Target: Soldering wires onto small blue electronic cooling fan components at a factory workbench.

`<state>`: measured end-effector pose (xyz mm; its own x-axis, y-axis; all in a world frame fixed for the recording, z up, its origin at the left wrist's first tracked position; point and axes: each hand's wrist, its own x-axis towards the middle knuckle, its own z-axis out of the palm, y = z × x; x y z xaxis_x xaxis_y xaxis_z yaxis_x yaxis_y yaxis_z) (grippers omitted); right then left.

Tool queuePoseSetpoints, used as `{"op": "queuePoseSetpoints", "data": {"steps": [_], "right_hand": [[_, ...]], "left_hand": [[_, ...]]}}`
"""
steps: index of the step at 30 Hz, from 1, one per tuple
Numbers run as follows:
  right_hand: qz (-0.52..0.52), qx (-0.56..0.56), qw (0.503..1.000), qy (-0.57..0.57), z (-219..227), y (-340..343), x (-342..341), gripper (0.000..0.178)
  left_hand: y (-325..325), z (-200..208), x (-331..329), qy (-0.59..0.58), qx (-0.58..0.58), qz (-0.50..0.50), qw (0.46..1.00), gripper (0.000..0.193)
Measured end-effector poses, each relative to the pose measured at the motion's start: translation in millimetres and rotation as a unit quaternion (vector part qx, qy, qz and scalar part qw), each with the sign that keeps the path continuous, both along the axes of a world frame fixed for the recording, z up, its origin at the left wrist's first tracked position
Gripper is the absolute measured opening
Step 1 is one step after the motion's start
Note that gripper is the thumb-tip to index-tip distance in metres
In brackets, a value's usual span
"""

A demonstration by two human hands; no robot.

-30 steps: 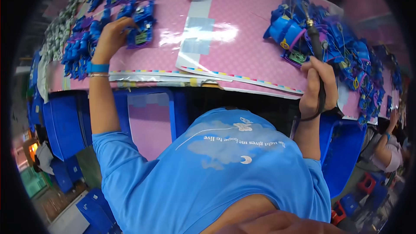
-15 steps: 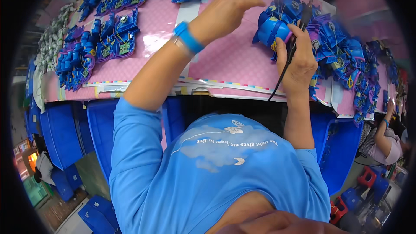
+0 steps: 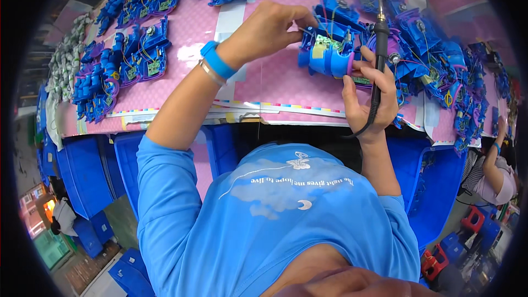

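Over the pink tabletop [image 3: 275, 89], a blue housing [image 3: 333, 62] is positioned between 2 hands, its left edge pinched by the left hand [image 3: 272, 28]; a soldering iron [image 3: 380, 49] is clasped in the right hand [image 3: 376, 98].

Black soldering iron [image 3: 380, 49] in the right grip [image 3: 375, 99]; left of that grip, blue housing [image 3: 333, 64] with pale-green circuit board [image 3: 328, 42], over pink, faintly checked desk [image 3: 289, 88]
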<state>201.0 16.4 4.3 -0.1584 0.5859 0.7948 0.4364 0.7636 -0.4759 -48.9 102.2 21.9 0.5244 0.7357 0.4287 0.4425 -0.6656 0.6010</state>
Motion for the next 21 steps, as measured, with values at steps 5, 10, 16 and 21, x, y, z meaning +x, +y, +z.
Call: {"op": "queuePoseSetpoints", "data": {"steps": [5, 10, 16, 21], "right_hand": [[0.031, -0.014, 0.999, -0.009, -3.5, -8.6, -4.3, 0.048], [0.07, -0.01, 0.997, -0.008, -2.9, -14.6, -14.6, 0.046], [0.056, 0.047, 0.996, -0.058, -5.0, -12.7, -13.2, 0.043], [0.038, 0.055, 0.991, -0.119, -11.6, -2.7, -19.4, 0.033]], "left_hand": [[-54.3, 9.2, -15.7, 0.063, 0.137, 0.121, 0.981, 0.031], [-93.0, 16.9, -32.8, 0.174, 0.121, 0.193, 0.958, 0.024], [-122.1, 14.3, -62.5, 0.154, 0.067, 0.233, 0.958, 0.023], [-145.5, 8.2, -52.7, 0.077, 0.004, 0.197, 0.977, 0.027]]}}
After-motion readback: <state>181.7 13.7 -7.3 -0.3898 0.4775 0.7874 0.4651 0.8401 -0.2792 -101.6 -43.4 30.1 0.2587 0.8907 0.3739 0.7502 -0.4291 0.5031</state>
